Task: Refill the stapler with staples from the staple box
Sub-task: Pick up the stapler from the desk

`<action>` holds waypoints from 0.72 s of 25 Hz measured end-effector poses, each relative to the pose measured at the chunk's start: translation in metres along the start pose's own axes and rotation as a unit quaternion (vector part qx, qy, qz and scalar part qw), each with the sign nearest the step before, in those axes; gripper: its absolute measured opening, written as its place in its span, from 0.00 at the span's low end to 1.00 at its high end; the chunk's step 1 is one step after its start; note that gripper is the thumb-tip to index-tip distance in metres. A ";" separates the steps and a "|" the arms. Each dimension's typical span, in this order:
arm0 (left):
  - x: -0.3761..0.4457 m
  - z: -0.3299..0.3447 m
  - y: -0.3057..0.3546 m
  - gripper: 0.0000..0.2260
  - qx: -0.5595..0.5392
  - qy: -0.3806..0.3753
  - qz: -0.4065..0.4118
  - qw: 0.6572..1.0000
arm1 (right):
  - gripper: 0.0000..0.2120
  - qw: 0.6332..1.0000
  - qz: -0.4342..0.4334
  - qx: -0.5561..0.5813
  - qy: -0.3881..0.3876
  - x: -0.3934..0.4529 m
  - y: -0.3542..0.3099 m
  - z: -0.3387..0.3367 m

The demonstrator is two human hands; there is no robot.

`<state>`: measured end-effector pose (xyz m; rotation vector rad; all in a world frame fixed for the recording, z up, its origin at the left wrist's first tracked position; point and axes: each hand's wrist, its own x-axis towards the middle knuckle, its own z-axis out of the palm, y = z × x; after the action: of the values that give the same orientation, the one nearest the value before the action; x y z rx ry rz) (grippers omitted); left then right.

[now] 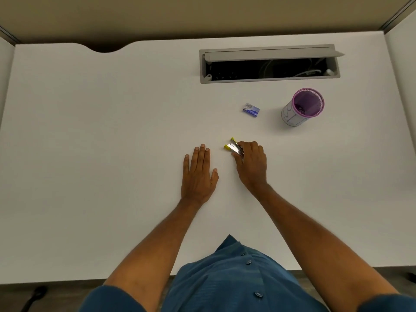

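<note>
A small yellow and silver stapler (233,147) lies on the white desk (112,131) near the middle. My right hand (252,164) covers its rear part, with fingers curled around it; only the front tips show. My left hand (199,174) rests flat on the desk, palm down, fingers together, a short way left of the stapler and touching nothing else. A small blue and white staple box (251,110) sits farther back, beyond the stapler and apart from both hands.
A purple mesh pen cup (302,106) stands right of the staple box. Behind it a grey cable tray (269,64) is sunk into the desk with its lid open. White partitions flank the desk at left and right.
</note>
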<state>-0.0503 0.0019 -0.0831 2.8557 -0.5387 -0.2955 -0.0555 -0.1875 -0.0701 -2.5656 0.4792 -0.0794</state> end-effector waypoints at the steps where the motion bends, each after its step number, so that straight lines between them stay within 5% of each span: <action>1: 0.000 -0.001 0.000 0.30 0.000 0.000 0.000 1.000 | 0.13 0.999 0.017 0.040 -0.006 0.000 -0.003 -0.002; 4: 0.000 -0.003 0.001 0.30 0.001 -0.008 -0.003 1.000 | 0.05 0.954 0.147 0.260 -0.033 0.000 -0.024 -0.022; 7: 0.000 -0.006 0.002 0.30 0.005 -0.020 -0.007 1.000 | 0.06 0.805 0.254 0.526 -0.106 -0.010 -0.049 -0.063; 9: -0.001 -0.008 0.003 0.30 0.009 -0.022 -0.007 1.000 | 0.09 0.688 0.233 0.666 -0.169 -0.021 -0.060 -0.098; 11: -0.002 -0.012 0.005 0.30 0.013 -0.026 -0.010 1.000 | 0.15 0.616 0.190 0.729 -0.229 -0.031 -0.071 -0.130; 14: -0.003 -0.016 0.008 0.30 0.023 -0.036 -0.011 0.999 | 0.24 0.571 0.129 0.767 -0.263 -0.046 -0.089 -0.163; 18: -0.004 -0.022 0.010 0.30 0.040 -0.057 -0.020 0.997 | 0.23 0.543 0.108 0.792 -0.257 -0.062 -0.109 -0.186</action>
<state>-0.0515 -0.0015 -0.0593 2.9428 -0.5271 -0.4559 -0.1061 -0.1696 0.1477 -0.6037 0.2208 0.2361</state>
